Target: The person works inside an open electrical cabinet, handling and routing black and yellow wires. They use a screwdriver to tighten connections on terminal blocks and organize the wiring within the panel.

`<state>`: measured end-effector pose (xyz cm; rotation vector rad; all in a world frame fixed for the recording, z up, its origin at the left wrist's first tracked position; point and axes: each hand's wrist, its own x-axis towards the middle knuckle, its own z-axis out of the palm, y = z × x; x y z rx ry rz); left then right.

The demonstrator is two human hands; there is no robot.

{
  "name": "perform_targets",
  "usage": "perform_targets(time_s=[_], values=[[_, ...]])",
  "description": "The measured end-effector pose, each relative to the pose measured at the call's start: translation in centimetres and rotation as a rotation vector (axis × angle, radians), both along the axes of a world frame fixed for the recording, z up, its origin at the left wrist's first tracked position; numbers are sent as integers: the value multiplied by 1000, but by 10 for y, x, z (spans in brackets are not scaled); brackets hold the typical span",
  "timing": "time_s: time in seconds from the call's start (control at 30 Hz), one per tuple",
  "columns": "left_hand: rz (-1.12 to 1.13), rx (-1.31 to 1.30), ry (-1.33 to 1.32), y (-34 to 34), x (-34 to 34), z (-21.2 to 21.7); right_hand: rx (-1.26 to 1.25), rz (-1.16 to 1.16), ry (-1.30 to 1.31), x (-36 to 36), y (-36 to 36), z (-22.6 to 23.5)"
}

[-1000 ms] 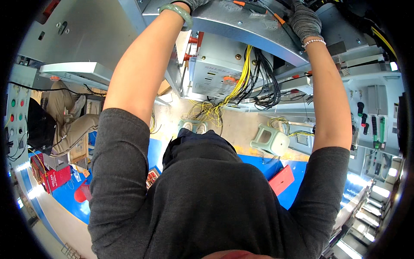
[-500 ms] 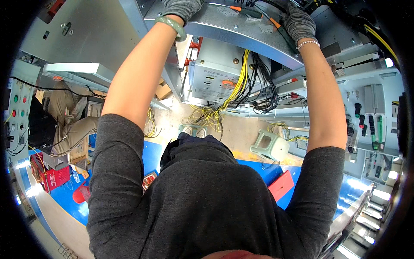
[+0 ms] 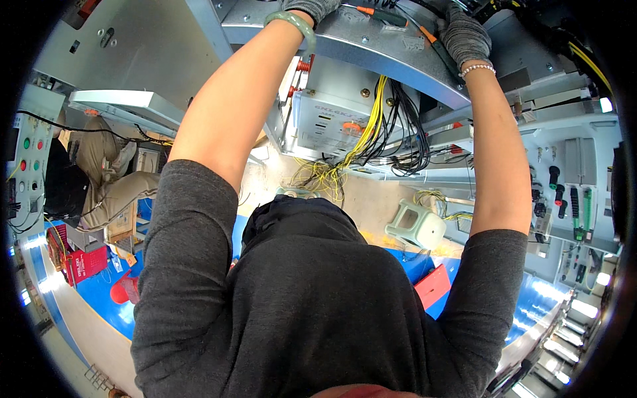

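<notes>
Both my arms reach up into an open grey metal cabinet [image 3: 371,50]. My left hand [image 3: 310,6] wears a grey glove and a green bangle, and the picture's top edge cuts most of it off. My right hand [image 3: 464,34], in a grey glove with a bead bracelet, rests curled against the cabinet's upper metal part. A screwdriver [image 3: 383,16] with a dark green and orange handle lies between the two hands. I cannot tell which hand, if either, holds it. Bundles of yellow and black wires [image 3: 381,126] hang beside a grey device box [image 3: 328,119].
A pale green plastic stool [image 3: 417,225] and loose yellow wires lie on the floor below. A red box [image 3: 83,265] and blue floor mats are at the left. A control panel with coloured buttons [image 3: 28,156] stands at far left, and tools hang on a panel [image 3: 564,199] at right.
Both hands have shifted slightly up toward the picture's top edge, and the cabinet parts appear closer. The arms stay raised.
</notes>
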<state>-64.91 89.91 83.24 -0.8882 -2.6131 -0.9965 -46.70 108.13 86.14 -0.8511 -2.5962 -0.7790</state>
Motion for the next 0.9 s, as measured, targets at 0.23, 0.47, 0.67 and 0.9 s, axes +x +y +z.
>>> perform_targets(time_s=[0.23,0.47,0.67,0.9], values=[[-58,-46,133,10,-5,-13,-122,-28,4,-4,19,0],[-117,-42,204,6,-15,-20,-60,-19,-19,-3,23,-3],[-37,-77,176,1,-7,-10,-55,-36,5,-5,24,-5],[25,-160,154,20,-7,-5,-99,-11,40,4,22,3]])
